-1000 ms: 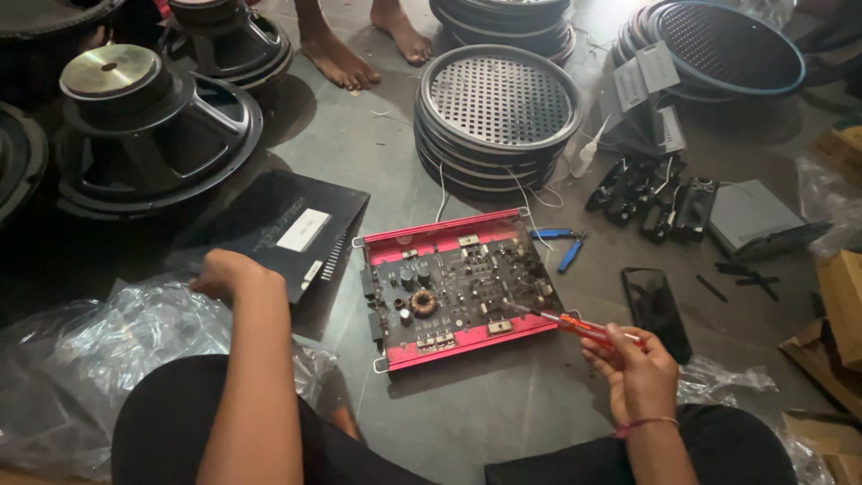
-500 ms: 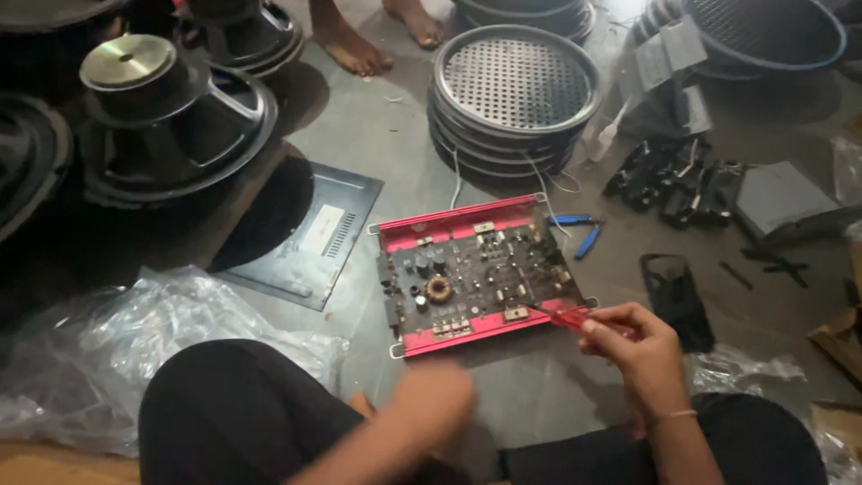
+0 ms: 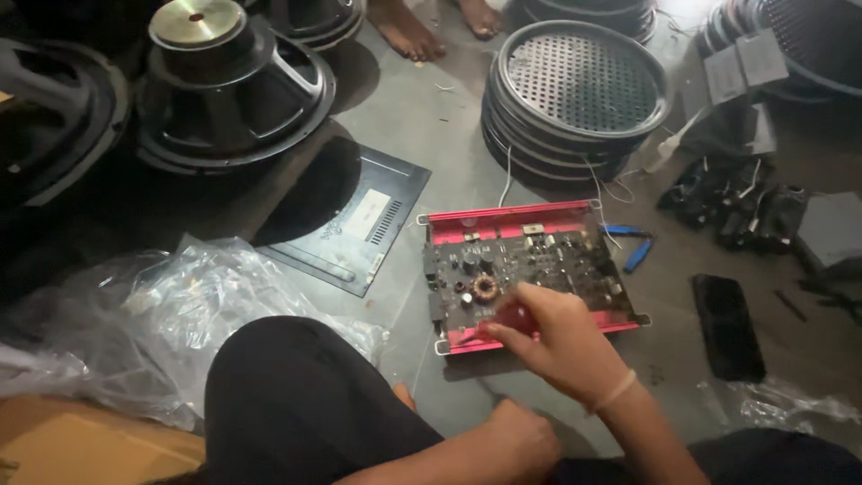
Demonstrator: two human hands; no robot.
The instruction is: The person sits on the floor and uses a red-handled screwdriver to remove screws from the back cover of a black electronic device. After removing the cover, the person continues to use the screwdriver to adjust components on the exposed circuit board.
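An opened amplifier with a red metal chassis (image 3: 512,216) and a dark circuit board (image 3: 539,260) lies flat on the grey floor. My right hand (image 3: 561,341) hovers over the board's near edge, fingers pinched on a red-handled screwdriver (image 3: 514,317) that points down at the board near a copper coil (image 3: 485,287). Low in the view, my left hand (image 3: 521,440) rests as a closed fist beside my knee, apart from the amplifier, with nothing visible in it.
A black cover plate (image 3: 350,224) lies left of the amplifier. Large loudspeakers (image 3: 224,90) stand at back left, a stack of round grilles (image 3: 575,90) behind. Blue-handled pliers (image 3: 637,247), a dark phone (image 3: 727,323), crumpled plastic bag (image 3: 135,314), another person's bare feet (image 3: 404,31).
My right hand moved left along the amplifier's near edge with the screwdriver. My left hand came off the black cover plate and drew back to the floor by my knee.
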